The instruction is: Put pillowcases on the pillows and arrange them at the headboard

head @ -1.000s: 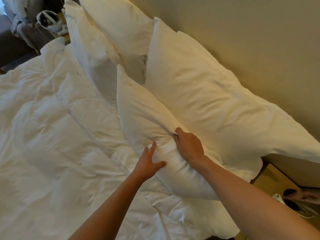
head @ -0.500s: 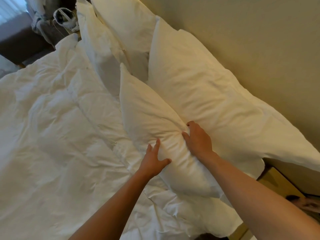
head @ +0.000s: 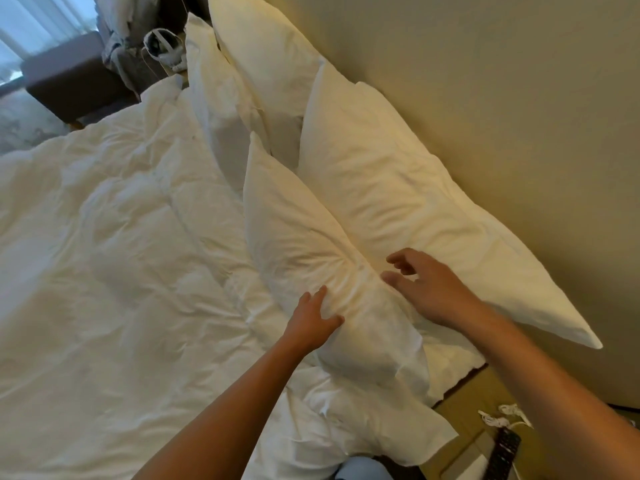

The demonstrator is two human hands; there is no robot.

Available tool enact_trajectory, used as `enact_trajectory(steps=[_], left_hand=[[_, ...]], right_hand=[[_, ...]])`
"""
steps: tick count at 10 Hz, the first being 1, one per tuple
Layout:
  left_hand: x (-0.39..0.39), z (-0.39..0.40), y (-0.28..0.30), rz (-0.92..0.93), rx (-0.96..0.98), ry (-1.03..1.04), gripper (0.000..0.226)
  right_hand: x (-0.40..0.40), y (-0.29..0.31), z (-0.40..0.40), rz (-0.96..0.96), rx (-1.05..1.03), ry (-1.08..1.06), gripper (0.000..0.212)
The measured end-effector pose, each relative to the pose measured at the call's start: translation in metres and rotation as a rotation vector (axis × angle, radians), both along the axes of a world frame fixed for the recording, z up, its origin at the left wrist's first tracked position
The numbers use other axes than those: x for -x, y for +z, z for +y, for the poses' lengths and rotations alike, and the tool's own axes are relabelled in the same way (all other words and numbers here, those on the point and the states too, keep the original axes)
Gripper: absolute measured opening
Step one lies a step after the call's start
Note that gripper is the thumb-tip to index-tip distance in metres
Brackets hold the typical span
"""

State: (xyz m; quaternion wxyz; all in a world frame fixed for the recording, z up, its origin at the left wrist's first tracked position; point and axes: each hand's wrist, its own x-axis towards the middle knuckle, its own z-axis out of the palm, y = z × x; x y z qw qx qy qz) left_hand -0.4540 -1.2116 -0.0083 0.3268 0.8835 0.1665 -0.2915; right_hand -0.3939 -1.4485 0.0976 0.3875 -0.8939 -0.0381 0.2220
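Note:
Several white cased pillows stand along the beige headboard (head: 485, 98). The near front pillow (head: 298, 237) leans against the near back pillow (head: 398, 188). A far front pillow (head: 214, 98) and a far back pillow (head: 266, 53) stand beyond them. My left hand (head: 313, 318) presses its spread fingers into the near front pillow's lower face. My right hand (head: 426, 289) hovers with loosely bent fingers just above the crease between the two near pillows, holding nothing.
A crumpled white duvet (head: 104, 254) covers the bed to the left. A wooden nightstand (head: 485, 410) at lower right carries a white cable (head: 502, 415) and a dark remote (head: 502, 455). A dark bench (head: 72, 81) and a headset (head: 162, 50) lie at the far end.
My right hand has let go of the near front pillow's top edge and lifted off to the right. My left hand stays pressed on the pillow. The view has shifted slightly.

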Motion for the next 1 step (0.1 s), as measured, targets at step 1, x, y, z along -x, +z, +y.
enact_trajectory(steps=[1], left_hand=[[0.0085, -0.0071, -0.003, -0.006, 0.041, 0.027, 0.085]], right_hand=[[0.0237, 0.0886, -0.0242, -0.177, -0.326, -0.112, 0.029]])
